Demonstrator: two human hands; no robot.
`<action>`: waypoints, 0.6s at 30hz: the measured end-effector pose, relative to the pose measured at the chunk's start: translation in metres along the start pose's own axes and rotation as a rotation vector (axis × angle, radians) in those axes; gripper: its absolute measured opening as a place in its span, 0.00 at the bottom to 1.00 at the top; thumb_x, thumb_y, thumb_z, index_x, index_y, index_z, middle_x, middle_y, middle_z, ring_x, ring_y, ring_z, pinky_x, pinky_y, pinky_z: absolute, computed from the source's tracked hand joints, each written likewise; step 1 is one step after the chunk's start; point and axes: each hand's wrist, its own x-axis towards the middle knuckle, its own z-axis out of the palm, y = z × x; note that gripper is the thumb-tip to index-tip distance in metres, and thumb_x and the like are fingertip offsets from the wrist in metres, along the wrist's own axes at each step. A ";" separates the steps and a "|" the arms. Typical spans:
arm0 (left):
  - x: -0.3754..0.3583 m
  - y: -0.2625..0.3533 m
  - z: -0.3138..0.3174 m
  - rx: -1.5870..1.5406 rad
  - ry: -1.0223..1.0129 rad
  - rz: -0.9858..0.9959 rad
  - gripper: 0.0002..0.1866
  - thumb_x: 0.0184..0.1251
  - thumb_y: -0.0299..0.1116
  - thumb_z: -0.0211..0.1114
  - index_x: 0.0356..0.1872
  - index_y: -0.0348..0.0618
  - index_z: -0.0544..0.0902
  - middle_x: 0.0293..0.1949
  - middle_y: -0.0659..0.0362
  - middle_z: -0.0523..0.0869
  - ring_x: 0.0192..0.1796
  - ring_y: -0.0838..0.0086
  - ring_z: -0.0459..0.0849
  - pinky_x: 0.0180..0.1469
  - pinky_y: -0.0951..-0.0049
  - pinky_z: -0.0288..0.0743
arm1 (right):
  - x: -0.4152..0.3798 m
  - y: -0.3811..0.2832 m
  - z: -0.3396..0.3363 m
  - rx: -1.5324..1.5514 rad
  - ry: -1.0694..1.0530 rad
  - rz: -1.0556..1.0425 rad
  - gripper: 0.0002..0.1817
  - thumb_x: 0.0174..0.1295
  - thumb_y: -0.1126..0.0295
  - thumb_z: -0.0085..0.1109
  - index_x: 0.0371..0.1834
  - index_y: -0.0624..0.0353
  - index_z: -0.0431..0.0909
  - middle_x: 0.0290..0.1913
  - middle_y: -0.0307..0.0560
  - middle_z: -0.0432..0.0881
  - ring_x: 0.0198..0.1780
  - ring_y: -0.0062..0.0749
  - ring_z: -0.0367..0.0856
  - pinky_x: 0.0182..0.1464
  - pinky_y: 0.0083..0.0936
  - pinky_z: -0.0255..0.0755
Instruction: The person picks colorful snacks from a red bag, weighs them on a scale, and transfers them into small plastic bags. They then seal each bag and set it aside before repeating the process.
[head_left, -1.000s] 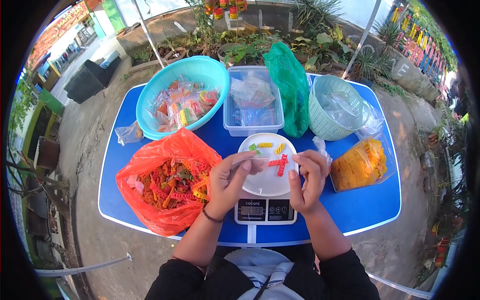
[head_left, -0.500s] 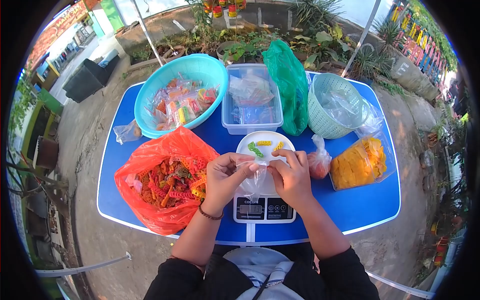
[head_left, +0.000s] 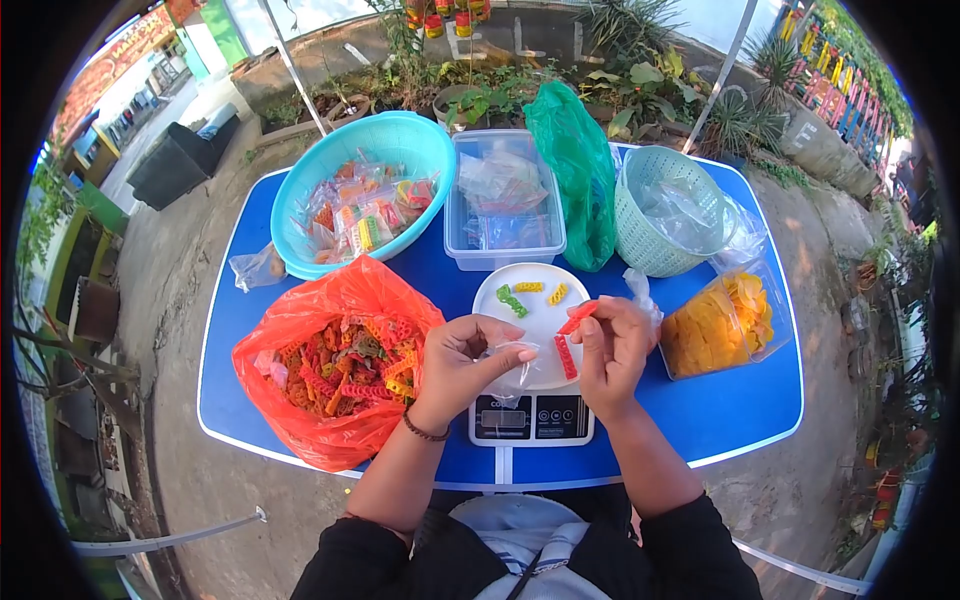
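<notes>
My left hand [head_left: 462, 370] pinches a small clear plastic bag [head_left: 511, 378] over the front of the white plate [head_left: 541, 325]. Red spiral snack pieces [head_left: 578, 317] are between the fingers of my right hand [head_left: 615, 352], at the plate's right side. Another red piece [head_left: 566, 357] is just below them, against the plate. Green snack pieces [head_left: 511, 301] and yellow pieces [head_left: 528, 287] lie on the plate's far part. The plate rests on a digital scale [head_left: 530, 420]. Left of my left hand, an open red bag [head_left: 290, 305] holds many coloured snack pieces.
On the blue table [head_left: 420, 463] are a turquoise basket [head_left: 283, 225] of packed snacks, a clear tub [head_left: 505, 257] with plastic bags, a green bag [head_left: 572, 170], a pale green basket [head_left: 645, 235], an orange-chip container [head_left: 715, 325] and a small tied bag [head_left: 643, 290].
My hands have moved apart. The right one has let go of the clear bag and now holds red snack pieces, while the left keeps the bag. A red piece has appeared against the plate.
</notes>
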 end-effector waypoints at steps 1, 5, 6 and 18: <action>0.000 0.000 0.000 0.013 -0.023 -0.008 0.12 0.59 0.21 0.82 0.37 0.37 0.85 0.44 0.54 0.92 0.42 0.80 0.89 0.45 0.78 0.85 | 0.004 -0.009 0.002 0.088 0.033 0.017 0.17 0.76 0.81 0.54 0.64 0.66 0.66 0.48 0.53 0.84 0.41 0.27 0.85 0.45 0.22 0.81; -0.001 -0.002 0.001 0.030 -0.075 -0.031 0.12 0.58 0.22 0.82 0.36 0.37 0.84 0.45 0.54 0.92 0.43 0.80 0.90 0.46 0.77 0.85 | 0.003 -0.015 -0.002 0.223 0.004 0.045 0.18 0.77 0.82 0.53 0.66 0.67 0.64 0.48 0.52 0.83 0.44 0.27 0.87 0.46 0.22 0.82; -0.002 -0.002 0.001 0.032 -0.087 -0.030 0.12 0.58 0.22 0.82 0.37 0.37 0.85 0.44 0.54 0.92 0.43 0.80 0.90 0.46 0.77 0.85 | 0.000 -0.016 -0.002 0.232 -0.015 0.070 0.19 0.76 0.81 0.54 0.67 0.67 0.64 0.48 0.52 0.83 0.44 0.27 0.87 0.46 0.22 0.81; -0.001 0.005 0.002 0.034 -0.151 -0.074 0.14 0.76 0.32 0.70 0.54 0.32 0.89 0.40 0.57 0.93 0.41 0.82 0.89 0.46 0.79 0.84 | 0.008 -0.017 -0.009 -0.030 -0.162 0.068 0.09 0.62 0.78 0.69 0.45 0.65 0.85 0.45 0.50 0.87 0.42 0.33 0.84 0.51 0.27 0.76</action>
